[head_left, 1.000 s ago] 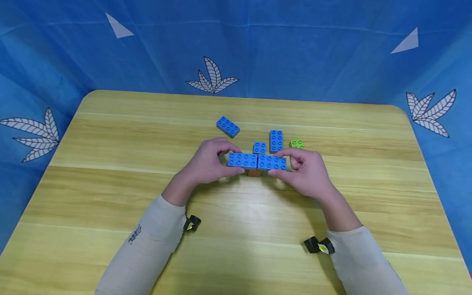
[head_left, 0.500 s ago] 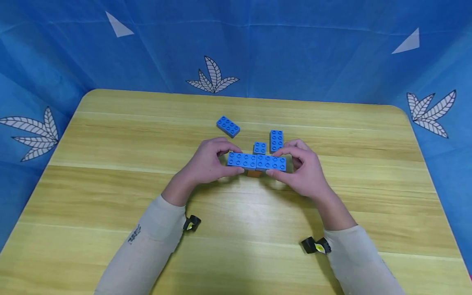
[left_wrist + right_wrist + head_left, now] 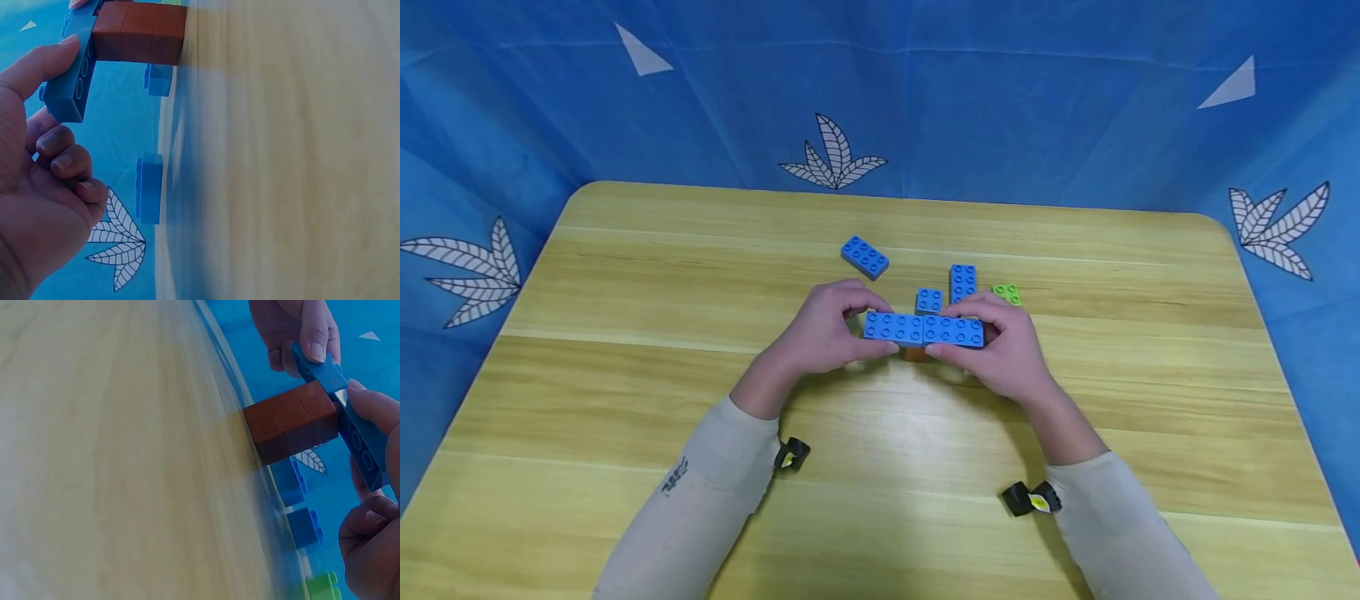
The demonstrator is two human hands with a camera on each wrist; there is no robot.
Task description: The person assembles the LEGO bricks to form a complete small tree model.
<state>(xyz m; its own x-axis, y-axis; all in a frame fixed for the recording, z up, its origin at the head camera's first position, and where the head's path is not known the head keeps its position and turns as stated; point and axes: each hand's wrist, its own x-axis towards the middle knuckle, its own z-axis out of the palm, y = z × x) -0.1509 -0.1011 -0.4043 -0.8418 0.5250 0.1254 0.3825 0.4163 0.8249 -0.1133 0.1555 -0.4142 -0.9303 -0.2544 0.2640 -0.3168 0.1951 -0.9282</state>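
Observation:
Two long blue bricks lie end to end across the top of a stack of brown bricks (image 3: 290,423). With thumb and fingertip my left hand (image 3: 826,332) pinches the left blue brick (image 3: 892,328) by its long sides. My right hand (image 3: 1009,343) pinches the right blue brick (image 3: 953,331) the same way, closer to the seam where the two meet. Both bricks overhang the stack, their undersides showing in the wrist views. From the head view, the bricks cover most of the stack.
Beyond the stack stand a small square blue brick (image 3: 929,300), an upright-lying long blue brick (image 3: 962,282) and a green brick (image 3: 1007,293). Another blue brick (image 3: 865,257) lies at an angle behind my left hand. A blue cloth (image 3: 970,125) hangs behind the wooden table (image 3: 880,500).
My right hand has slid left along the right brick, towards the seam. The thin gap between the two blue bricks has narrowed. My left hand has hardly moved.

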